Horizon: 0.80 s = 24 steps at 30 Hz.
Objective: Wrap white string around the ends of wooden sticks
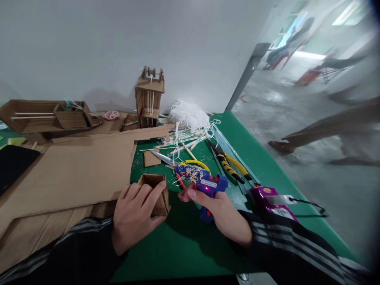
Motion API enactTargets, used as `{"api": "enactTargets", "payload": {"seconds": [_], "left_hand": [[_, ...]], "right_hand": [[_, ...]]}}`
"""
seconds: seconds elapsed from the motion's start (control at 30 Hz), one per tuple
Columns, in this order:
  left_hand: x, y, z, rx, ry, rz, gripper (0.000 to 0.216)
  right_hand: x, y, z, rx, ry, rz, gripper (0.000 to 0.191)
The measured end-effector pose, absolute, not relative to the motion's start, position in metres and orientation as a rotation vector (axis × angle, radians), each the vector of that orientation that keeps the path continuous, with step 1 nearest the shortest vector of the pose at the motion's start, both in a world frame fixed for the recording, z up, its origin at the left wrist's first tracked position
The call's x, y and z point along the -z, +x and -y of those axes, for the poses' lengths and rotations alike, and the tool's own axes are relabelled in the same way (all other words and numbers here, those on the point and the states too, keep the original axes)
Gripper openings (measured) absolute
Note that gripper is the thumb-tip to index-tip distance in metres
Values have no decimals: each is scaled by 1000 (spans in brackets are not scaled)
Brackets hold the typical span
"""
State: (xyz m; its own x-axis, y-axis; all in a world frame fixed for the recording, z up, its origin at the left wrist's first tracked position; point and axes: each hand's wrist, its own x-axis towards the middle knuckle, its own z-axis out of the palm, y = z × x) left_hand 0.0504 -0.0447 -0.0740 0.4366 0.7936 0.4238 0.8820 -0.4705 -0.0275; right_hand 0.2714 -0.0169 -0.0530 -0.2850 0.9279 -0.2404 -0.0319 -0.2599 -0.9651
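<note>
While the left hand [135, 213] clasps the small cardboard box [156, 188] on the green table [184, 241], the right hand [221, 213] grips the lit glue gun [204, 180] just beside it. The hot nozzle may burn those close fingers.

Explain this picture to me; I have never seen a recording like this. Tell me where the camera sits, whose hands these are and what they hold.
There is no machine here. A camera worn on a person's head looks forward and down, so both hands are that person's own. The left hand grips a small cardboard box that stands on the green table. The right hand holds a blue glue gun just beside the box; a red light glows on the gun. Behind them lie scissors, yellow-handled pliers, a tangle of white string, a cardboard tower and a large cardboard sheet. A purple device with a cable lies to the right. The legs beyond the table belong to someone passing.
</note>
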Motion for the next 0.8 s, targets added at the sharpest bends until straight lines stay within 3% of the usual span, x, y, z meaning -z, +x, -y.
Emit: {"api": "enactTargets", "payload": {"seconds": [0.23,0.47,0.63,0.8], "left_hand": [[64,60,63,214,-2680,1454,67],[46,62,57,-72,-2886,1509,45],[39,48,42,4,-3094,1681,38],[48,36,44,370,-2977,1904,38]], "right_hand": [[51,274,12,-1587,-1254,1305,27],[52,274,10,-1613,-1180,1265,25],[54,274,9,-1609,-1207,1266,26],[51,274,7,-1618,-1275,1320,28]]}}
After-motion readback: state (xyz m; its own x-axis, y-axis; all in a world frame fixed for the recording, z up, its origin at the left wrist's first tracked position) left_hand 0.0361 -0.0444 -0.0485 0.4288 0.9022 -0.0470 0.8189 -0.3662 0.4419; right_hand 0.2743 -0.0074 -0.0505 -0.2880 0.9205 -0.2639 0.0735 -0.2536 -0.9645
